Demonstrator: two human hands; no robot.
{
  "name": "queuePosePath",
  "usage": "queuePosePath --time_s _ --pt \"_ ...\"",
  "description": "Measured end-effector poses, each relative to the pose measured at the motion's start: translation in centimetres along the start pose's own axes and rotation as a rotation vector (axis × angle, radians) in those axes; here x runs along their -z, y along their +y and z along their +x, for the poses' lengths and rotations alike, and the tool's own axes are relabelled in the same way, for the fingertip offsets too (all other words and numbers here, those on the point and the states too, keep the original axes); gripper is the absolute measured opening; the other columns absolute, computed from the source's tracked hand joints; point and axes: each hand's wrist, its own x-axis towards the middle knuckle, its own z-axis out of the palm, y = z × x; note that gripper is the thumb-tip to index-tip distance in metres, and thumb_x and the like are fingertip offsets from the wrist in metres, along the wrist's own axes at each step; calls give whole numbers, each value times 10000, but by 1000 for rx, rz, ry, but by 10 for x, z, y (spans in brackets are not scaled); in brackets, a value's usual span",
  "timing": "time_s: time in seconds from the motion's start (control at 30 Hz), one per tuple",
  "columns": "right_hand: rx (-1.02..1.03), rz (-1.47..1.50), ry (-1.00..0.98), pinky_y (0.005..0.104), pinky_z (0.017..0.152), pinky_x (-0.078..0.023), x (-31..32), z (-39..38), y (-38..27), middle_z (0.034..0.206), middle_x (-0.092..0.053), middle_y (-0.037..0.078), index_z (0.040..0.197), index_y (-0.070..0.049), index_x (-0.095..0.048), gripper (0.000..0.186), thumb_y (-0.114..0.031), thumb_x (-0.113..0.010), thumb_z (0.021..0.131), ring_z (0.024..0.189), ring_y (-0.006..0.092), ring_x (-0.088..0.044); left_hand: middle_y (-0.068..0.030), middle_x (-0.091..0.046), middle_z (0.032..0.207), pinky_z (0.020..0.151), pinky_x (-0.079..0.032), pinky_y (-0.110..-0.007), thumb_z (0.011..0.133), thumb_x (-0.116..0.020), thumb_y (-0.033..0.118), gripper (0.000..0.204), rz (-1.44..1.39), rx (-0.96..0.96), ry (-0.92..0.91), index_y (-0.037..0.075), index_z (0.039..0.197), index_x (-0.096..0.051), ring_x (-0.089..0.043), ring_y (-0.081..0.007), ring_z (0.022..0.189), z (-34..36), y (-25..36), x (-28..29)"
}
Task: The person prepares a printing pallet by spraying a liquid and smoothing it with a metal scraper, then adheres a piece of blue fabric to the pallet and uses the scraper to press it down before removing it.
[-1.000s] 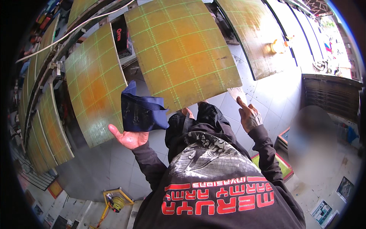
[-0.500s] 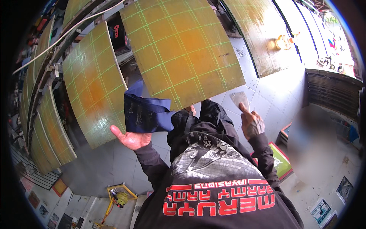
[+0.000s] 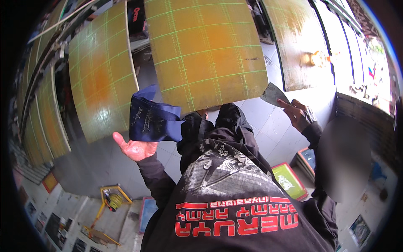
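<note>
The cloth is navy, the scraper grey, the board green-gridded ochre

Bold red capitals edged in white run in rows across the black top, bodyward of both hands' fingers and upside down in the view, with a smaller white line between red bars. Beyond the left fingers, a black box bears one short red word. Bodyward of the right fingers, white script-like marks on a red-framed green panel are illegible.
</note>
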Motion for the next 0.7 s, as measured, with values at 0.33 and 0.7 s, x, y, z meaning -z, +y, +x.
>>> queuePosePath --time_s 0.33,0.7 --pt "388 -328 -92 362 659 -513 74 72 62 912 -587 82 1245 -234 -598 479 -45 -590 804 748 245 -604 -188 -214 1528 1146 -165 -507 827 -593 573 968 16 -460 82 -15 1472 -175 -219 -318 1409 -68 -61 -6" --pt "873 -644 -247 349 717 -532 106 235 111 1007 -638 78 1196 -255 -624 425 -59 -587 821 844 242 -635 -146 -155 1556 1156 -131 -466 853 -498 647 981 60 -684 -13 -11 1482 -133 -186 -281 1425 -102 -171 0"
